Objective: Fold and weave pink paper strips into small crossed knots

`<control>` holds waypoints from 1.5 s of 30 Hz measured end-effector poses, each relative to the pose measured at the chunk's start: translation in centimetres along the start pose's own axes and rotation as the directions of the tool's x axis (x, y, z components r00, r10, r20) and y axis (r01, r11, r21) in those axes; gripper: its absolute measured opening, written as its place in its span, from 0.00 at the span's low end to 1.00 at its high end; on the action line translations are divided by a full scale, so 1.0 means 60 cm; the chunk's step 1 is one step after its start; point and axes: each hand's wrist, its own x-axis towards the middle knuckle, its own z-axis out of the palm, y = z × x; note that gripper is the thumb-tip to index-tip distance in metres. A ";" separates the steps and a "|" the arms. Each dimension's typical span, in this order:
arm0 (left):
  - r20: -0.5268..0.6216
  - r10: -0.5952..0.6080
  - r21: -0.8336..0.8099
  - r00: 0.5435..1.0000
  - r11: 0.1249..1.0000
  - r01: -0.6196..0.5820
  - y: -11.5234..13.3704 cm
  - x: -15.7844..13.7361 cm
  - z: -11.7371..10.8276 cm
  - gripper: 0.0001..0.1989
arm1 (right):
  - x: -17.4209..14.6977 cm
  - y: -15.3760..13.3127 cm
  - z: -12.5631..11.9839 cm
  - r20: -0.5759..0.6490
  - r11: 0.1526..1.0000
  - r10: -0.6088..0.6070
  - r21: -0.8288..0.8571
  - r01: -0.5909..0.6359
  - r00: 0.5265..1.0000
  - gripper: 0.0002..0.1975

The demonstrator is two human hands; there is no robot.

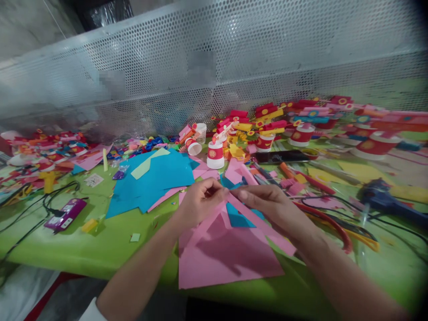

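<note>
Pink paper, in a narrow strip (279,238), is pinched at the meeting fingertips of the left hand (204,200) and the right hand (267,200), both with fingers curled closed on it. From that pinch two pink lengths are spread downward in an inverted V; whether one folded piece or two is held cannot be told. The strip is held above a larger pink sheet (230,267), which is laid at the near edge of the green table (100,254). Beyond the left hand, blue sheets (167,171) are topped by a pale green piece (149,166). A purple power strip (68,215) is set farther left, near a yellow block (89,225). Behind the hands, a red-and-white cup (216,156) is stood upside down, and the far side is bounded by a perforated metal panel (254,53).
</note>
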 end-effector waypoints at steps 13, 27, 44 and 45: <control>0.098 -0.015 0.050 0.995 0.999 0.010 0.007 -0.008 -0.001 0.13 | 0.013 0.017 -0.002 0.026 0.951 -0.204 -0.231 0.205 0.979 0.07; 0.084 0.016 0.029 0.996 0.999 -0.018 -0.002 -0.010 0.005 0.13 | 0.012 0.012 0.005 -0.041 0.983 -0.156 -0.100 0.151 0.987 0.05; 0.054 0.000 -0.007 0.999 1.000 0.000 -0.014 -0.009 0.009 0.14 | 0.014 0.025 0.006 -0.058 0.984 -0.091 -0.157 0.081 0.994 0.17; 0.059 -0.003 -0.007 0.998 1.000 0.003 -0.014 -0.010 0.009 0.14 | 0.014 0.024 0.006 -0.065 0.986 -0.087 -0.150 0.077 0.994 0.17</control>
